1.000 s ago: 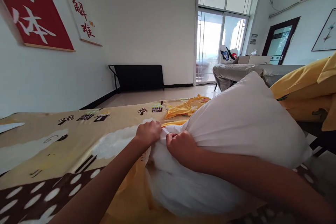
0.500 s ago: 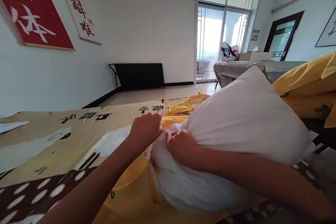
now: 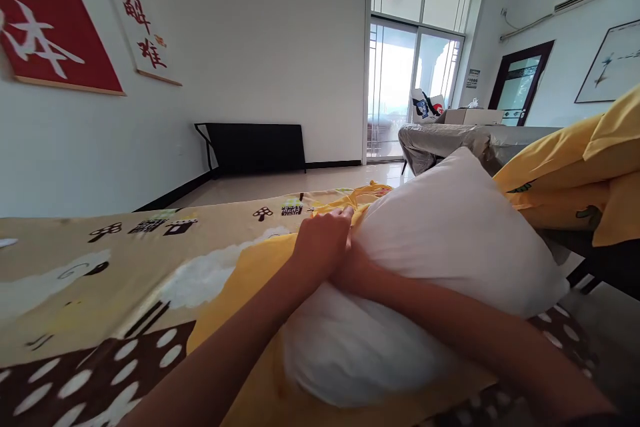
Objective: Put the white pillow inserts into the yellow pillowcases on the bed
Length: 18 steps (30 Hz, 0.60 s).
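"Your left hand (image 3: 324, 237) has crossed to your right hand (image 3: 353, 270), and yellow cloth (image 3: 240, 275) has spread beside it. Are both gripping?"

"Can't tell; the grips are hidden. Your white pillow (image 3: 450, 233) should be soft, light: bunch its left end. It lies near the right edge of the patterned blanket (image 3: 60, 320), which stretches leftward."

Daylight glares white through the glass door (image 3: 393, 93). The pillow (image 3: 450, 240) is shaded below; wide-angle distortion stretches the margins.
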{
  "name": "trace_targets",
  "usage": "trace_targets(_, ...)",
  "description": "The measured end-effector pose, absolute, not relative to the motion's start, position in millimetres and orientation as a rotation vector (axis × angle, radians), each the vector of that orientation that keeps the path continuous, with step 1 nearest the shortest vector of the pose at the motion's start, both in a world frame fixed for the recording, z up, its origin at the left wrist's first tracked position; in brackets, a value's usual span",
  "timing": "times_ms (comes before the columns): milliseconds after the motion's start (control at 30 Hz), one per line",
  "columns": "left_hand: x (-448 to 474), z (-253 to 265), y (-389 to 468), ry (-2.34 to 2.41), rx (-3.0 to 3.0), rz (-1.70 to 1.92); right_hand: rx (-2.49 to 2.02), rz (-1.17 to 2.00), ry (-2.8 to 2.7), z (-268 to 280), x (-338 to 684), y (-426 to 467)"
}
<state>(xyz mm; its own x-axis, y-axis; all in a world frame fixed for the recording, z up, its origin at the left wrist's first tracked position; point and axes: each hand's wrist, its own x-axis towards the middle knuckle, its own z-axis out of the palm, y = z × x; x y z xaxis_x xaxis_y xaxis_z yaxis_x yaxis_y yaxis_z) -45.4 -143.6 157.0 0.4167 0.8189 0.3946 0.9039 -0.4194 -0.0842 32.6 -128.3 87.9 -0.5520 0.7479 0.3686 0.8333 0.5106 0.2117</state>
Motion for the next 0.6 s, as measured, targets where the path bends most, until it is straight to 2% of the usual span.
trace_targets(167,-74,106,-148,-1.451,-2.444,-0.244,-1.555,-0.537,-2.422,88,69,-90)
trace_targets(300,-106,75,-153,-1.404,-2.497,-0.151,-1.477,-0.590,-2.434,91,81,-115)
trace_targets(467,-127,75,-155,-1.084,-2.632,-0.200,-0.954,-0.649,-2.728,74,79,-202)
trace_targets(600,-127,88,-150,-1.074,-2.703,-0.066,-0.878,-0.948,-2.569,42,80,-236)
